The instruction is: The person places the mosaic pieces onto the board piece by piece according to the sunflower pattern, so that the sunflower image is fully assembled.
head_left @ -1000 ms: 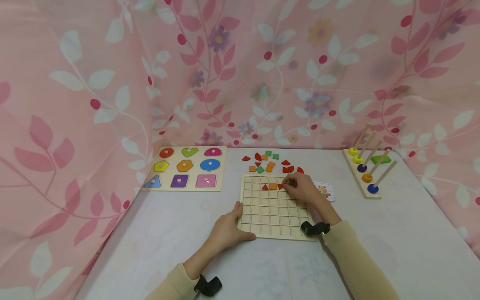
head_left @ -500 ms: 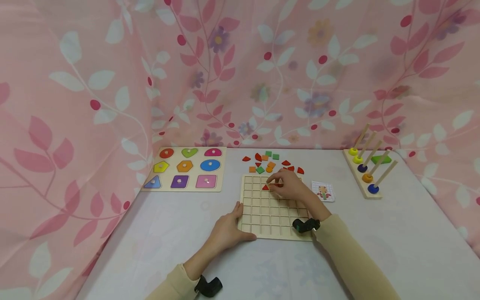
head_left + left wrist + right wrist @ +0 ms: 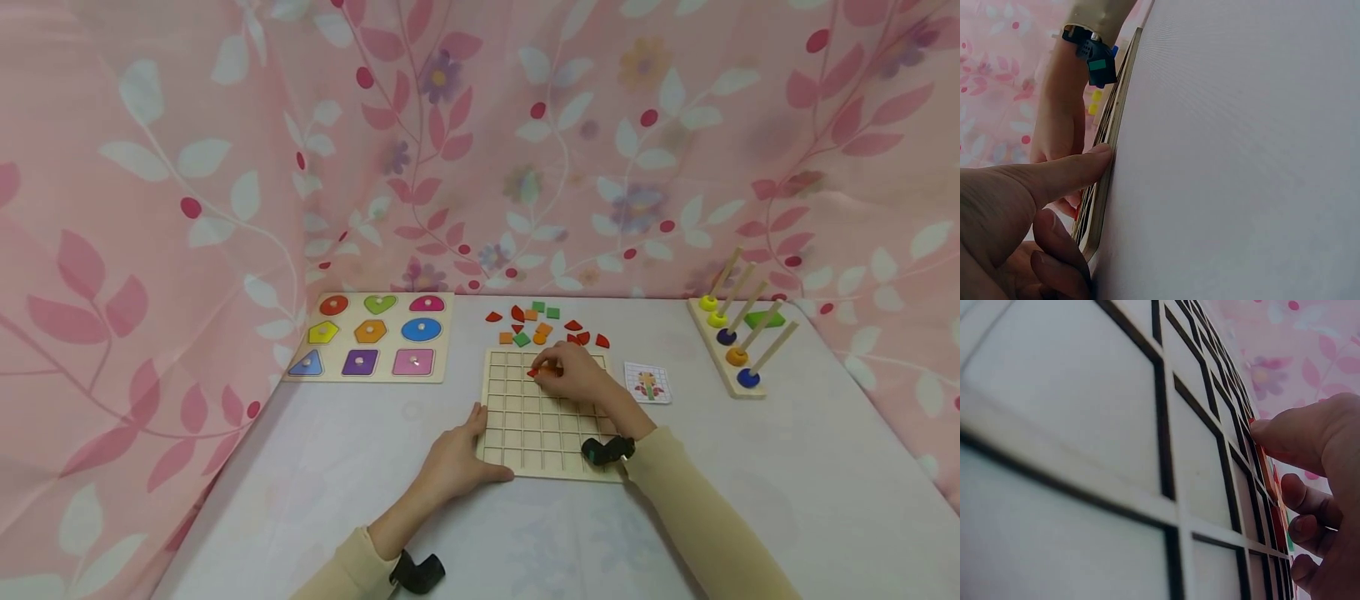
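Note:
A pale wooden grid board lies flat on the table, framed into square cells. My left hand holds its near left corner, the thumb along the near edge and the fingers at the left side. Over the board's upper rows, my right hand has thumb and forefinger at a small red triangle and seems to pinch it. In the right wrist view the thumb touches that red triangle, with an orange piece and another red piece set beside it, partly behind the fingers.
Loose red, orange and green pieces lie behind the board. Right of it is a picture card. A knobbed shape puzzle lies back left; a peg stand with coloured rings stands right, a green piece behind it.
My right hand has moved left along the board's row from the right-hand red piece to the left red triangle, uncovering the picture card. The left hand has stayed at the corner.

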